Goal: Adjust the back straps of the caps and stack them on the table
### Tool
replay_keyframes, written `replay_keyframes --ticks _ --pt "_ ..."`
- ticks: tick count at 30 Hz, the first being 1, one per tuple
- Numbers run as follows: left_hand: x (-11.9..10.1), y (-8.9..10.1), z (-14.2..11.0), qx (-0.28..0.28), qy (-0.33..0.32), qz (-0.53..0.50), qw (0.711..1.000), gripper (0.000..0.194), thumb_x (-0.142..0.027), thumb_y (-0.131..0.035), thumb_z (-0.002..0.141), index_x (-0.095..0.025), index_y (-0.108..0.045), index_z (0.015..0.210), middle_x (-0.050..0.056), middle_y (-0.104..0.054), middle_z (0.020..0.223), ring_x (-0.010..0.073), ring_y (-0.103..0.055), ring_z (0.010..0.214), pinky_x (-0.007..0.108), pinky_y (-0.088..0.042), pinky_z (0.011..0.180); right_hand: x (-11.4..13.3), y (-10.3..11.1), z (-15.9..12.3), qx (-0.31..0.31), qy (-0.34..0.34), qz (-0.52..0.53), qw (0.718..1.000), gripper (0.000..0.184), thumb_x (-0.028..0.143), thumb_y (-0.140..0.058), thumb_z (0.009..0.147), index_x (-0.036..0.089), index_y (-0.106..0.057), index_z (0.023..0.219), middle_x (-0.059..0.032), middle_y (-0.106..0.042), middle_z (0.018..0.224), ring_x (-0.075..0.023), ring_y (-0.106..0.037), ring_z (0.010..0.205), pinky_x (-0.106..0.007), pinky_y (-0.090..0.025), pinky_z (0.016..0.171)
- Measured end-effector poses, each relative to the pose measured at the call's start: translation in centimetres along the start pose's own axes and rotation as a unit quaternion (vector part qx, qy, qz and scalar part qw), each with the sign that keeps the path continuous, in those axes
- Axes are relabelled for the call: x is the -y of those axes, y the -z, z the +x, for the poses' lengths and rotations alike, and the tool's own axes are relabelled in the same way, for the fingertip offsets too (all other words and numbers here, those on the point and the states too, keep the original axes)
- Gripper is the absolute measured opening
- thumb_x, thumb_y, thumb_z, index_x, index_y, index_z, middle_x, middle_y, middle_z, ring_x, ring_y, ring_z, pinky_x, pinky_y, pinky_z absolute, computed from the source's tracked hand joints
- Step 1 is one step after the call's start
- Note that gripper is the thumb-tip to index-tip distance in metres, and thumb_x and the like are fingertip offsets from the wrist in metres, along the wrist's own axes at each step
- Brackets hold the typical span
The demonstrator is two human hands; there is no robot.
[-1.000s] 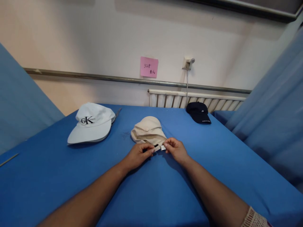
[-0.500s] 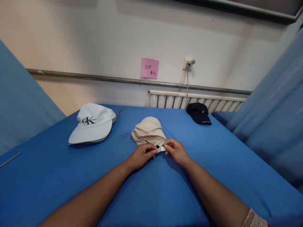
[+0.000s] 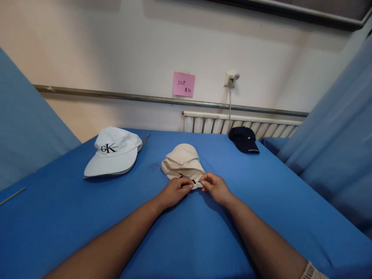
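A beige baseball cap [image 3: 183, 157] lies in the middle of the blue-covered table [image 3: 186, 240], its back strap [image 3: 197, 185] turned toward me. My left hand [image 3: 176, 190] pinches the left part of that strap between thumb and fingers. On the other side, my right hand [image 3: 214, 187] pinches the strap's right end, where a small pale buckle shows. The two hands are a short gap apart, and a dark opening of the cap shows just above the strap. The fingertips partly cover the strap ends.
A white cap [image 3: 114, 153] with black letters sits at the left, and a dark navy cap [image 3: 244, 139] at the back right. A thin stick [image 3: 12, 196] lies at the left edge. Behind are a radiator [image 3: 215, 122], a metal rail [image 3: 145, 99] and blue curtains [image 3: 337, 139].
My right hand has moved slightly down with its strap end, and the buckle has tilted, its bright face less visible. The left hand and the cap stay nearly in place.
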State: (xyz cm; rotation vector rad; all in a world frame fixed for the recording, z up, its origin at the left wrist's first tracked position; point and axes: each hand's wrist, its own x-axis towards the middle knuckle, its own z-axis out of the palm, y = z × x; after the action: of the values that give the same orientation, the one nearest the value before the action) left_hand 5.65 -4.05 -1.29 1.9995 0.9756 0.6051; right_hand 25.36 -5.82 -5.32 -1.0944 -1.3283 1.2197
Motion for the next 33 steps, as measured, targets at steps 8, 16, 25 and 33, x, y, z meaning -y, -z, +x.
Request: replay_keyframes --ticks 8,16,25,33 --pt "0.1 -0.3 0.2 0.003 0.001 0.003 1.0 0.028 -0.037 -0.052 0.086 -0.018 -0.072 0.087 0.0 -0.063 0.07 0.0159 -0.055 0.07 0.023 -0.04 0.065 -0.5 0.3 -0.4 0.003 -0.003 -0.066 0.998 0.02 0.021 -0.069 0.071 0.021 -0.061 0.088 0.0021 -0.061 0.071 -0.0138 -0.056 0.063 -0.026 -0.045 0.059" --pt "0.3 -0.5 0.7 -0.001 -0.007 0.007 1.0 0.027 -0.036 -0.053 0.086 -0.017 -0.071 0.085 0.0 -0.063 0.069 0.0157 -0.056 0.07 0.023 -0.042 0.065 2.7 -0.5 -1.9 -0.002 0.093 -0.471 0.877 0.021 0.006 -0.054 0.08 0.02 -0.058 0.097 -0.0065 -0.06 0.098 -0.0178 -0.058 0.081 -0.028 -0.041 0.071" --pt "0.4 -0.5 0.5 -0.013 0.024 -0.022 0.999 0.029 -0.04 -0.052 0.085 -0.016 -0.069 0.085 -0.002 -0.057 0.064 0.013 -0.05 0.06 0.023 -0.039 0.058 3.3 -0.6 -1.9 0.002 0.115 -0.548 0.828 0.014 0.016 -0.054 0.089 0.021 -0.062 0.1 -0.0083 -0.061 0.101 -0.0216 -0.059 0.084 -0.03 -0.039 0.069" --pt "-0.2 0.2 0.0 -0.064 0.023 -0.022 0.997 0.027 -0.04 -0.056 0.08 -0.016 -0.07 0.079 0.0 -0.065 0.071 0.0152 -0.055 0.067 0.025 -0.042 0.065 2.5 0.2 -1.5 0.028 0.175 -0.413 0.893 0.017 0.013 -0.06 0.085 0.023 -0.059 0.099 -0.0042 -0.059 0.101 -0.0175 -0.058 0.086 -0.028 -0.044 0.077"
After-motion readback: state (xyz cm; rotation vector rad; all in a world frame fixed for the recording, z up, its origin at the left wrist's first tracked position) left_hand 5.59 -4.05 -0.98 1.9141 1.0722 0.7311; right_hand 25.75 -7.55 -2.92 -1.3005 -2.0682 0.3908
